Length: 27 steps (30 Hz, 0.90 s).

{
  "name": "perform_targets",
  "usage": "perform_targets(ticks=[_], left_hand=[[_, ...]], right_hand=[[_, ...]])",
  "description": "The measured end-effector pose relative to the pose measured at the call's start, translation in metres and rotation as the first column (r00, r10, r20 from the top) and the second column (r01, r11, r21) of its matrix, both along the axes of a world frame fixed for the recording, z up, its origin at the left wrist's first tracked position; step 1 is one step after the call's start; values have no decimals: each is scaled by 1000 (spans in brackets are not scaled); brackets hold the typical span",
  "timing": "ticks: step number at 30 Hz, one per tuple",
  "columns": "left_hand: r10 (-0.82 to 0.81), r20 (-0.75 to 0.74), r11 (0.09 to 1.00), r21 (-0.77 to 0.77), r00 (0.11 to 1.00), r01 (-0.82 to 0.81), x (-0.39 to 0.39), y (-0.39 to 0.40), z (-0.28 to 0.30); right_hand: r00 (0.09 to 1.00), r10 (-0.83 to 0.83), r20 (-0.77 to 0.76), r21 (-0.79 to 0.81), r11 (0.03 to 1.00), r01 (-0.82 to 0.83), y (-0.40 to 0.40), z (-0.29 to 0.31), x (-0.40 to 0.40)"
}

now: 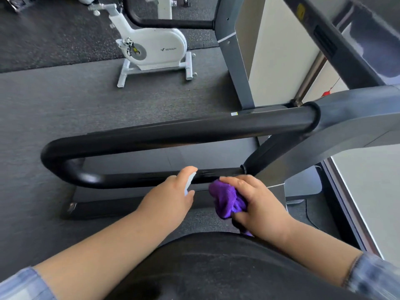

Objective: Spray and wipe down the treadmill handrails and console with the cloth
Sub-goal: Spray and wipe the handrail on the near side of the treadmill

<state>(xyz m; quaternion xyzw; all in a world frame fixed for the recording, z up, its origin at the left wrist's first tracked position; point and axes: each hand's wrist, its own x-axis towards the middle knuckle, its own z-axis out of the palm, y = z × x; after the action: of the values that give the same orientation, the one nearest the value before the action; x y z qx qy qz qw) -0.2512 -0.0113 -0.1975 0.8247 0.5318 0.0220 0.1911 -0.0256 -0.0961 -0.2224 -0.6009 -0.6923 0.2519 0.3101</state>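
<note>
**Both hands at the lower handrail bar**

My left hand (pixel 173 191) holds a small pale spray bottle (pixel 190 184). My grip here is closed around it: the index finger lies over its top and the thumb comes from below, so only a narrow strip of the bottle shows between them. The top of the bottle is right in front of the lower bar of the black looped handrail (pixel 173 135); whether it touches the bar I cannot tell.

My right hand (pixel 257 204) holds the purple cloth (pixel 227 201), bunched into a ball. The grip is tight around it, with the fingers curled over the top and the thumb under it. The cloth sticks out to the left of my fingers, and a small corner of it hangs below my wrist. This hand is at the right part of the same lower bar, near the place where the bar joins the grey treadmill frame (pixel 357 118). The two hands are near each other but apart.

The upper bar of the handrail runs well above both hands. Farther on the dark floor (pixel 54 100) stands a white exercise bike (pixel 155 48).
</note>
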Motion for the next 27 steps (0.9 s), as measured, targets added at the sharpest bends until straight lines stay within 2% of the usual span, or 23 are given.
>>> perform_targets(ticks=[3,5,8,9,12,17,21,27], left_hand=[[70,62,997,-16,996,-69,-23,-14,2],[102,86,994,-40,991,-98,-37,-20,2],[119,57,989,-99,991,-113,-55,-25,2],[122,39,987,-109,992,-117,-60,-26,1],[144,1,981,-134,990,-143,-76,-31,1],[210,-59,963,-158,976,-217,-113,-42,4],[260,-68,950,-162,963,-268,-130,-47,5],[234,-18,961,-145,972,-234,-126,-48,8]], right_hand=[[994,-82,69,105,992,75,28,8,-10],[982,-67,174,98,994,50,48,11,-18],[856,118,503,-159,986,-42,74,3,-26],[820,171,546,-229,972,-50,79,-3,-26],[828,189,527,-240,968,-68,81,-12,-20],[812,86,577,-60,996,-63,86,-24,-38],[783,161,601,-36,984,-174,108,-24,-83],[760,242,604,-33,960,-280,137,-15,-173]])
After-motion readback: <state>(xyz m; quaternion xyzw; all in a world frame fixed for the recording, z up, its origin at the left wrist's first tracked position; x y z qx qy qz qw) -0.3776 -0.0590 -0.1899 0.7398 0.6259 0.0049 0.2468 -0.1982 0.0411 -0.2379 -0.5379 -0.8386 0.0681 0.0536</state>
